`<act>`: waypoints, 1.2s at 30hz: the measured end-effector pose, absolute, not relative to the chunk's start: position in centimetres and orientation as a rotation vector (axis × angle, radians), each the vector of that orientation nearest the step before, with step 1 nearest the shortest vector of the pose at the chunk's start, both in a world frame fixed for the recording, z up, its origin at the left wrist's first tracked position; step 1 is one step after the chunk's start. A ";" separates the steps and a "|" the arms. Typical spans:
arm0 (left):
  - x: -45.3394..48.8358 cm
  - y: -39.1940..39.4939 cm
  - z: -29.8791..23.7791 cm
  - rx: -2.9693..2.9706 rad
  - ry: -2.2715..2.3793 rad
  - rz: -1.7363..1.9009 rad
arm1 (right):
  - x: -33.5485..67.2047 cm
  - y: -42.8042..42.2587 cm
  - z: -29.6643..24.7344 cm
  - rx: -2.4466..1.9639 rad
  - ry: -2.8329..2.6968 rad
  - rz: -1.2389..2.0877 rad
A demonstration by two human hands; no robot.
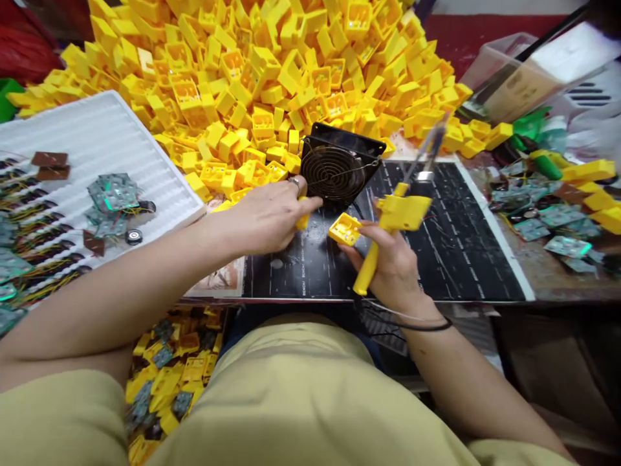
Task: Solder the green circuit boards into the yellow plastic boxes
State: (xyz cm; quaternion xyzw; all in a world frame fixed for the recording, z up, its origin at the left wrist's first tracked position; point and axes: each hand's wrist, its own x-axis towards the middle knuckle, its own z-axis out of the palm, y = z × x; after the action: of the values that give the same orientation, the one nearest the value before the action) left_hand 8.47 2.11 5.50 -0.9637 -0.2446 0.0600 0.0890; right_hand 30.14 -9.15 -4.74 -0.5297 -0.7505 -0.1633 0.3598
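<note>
My right hand [395,262] is closed around a yellow pistol-grip soldering iron [405,212], its metal tip pointing up and away, blurred. The thumb and a finger of that hand also pinch a small open yellow plastic case [344,228], its hollow side up with small metal bits inside. My left hand [272,217] is at the left edge of a black mat [286,275], fingers curled down around another yellow case [303,220], mostly hidden by them. Just beyond both hands stands a black fan [339,165] with a wire guard, tilted.
A large heap of yellow cases [262,71] fills the back. On the left, a white ribbed board [160,188] carries circuit boards [114,194], wires and round black parts. More circuit boards [557,220] lie at right, below a clear plastic bin [504,84]. Filled cases [169,382] lie below the table edge.
</note>
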 end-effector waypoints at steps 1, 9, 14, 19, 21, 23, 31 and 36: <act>8.1 1.0 5.9 -2.891 -0.685 0.254 | 29.8 -9.9 -4.5 -1.355 -1.935 -0.394; 4.6 -3.1 1.0 -3.126 -0.644 0.081 | 29.3 -12.7 -4.6 -1.307 -2.032 -0.212; 2.6 -4.0 -1.2 -3.170 -0.734 -0.402 | 30.3 -11.5 -3.8 -1.126 -2.137 0.044; 4.9 -4.7 -2.0 -3.086 -0.908 -0.358 | 30.1 -9.4 -3.7 -0.995 -2.323 0.234; 5.4 -4.4 -1.8 -3.052 -0.951 -0.235 | 30.1 -9.3 -3.8 -1.002 -2.317 0.198; 5.3 -3.7 -1.2 -3.086 -0.915 -0.111 | 30.2 -9.7 -3.8 -1.033 -2.281 0.132; 2.4 -2.4 0.9 -3.381 -0.376 0.141 | 29.1 -10.0 -4.8 -1.027 -2.238 0.081; 0.5 -2.1 -0.2 -2.882 -1.128 -0.429 | 27.6 -9.1 -4.7 -0.976 -2.243 0.107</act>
State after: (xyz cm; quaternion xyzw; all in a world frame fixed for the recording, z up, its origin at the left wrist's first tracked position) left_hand 0.54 -2.10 -0.16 -0.9224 -0.3609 -0.1373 0.0087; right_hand 27.62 -9.08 -4.68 -0.3750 -0.8616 0.0409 0.3397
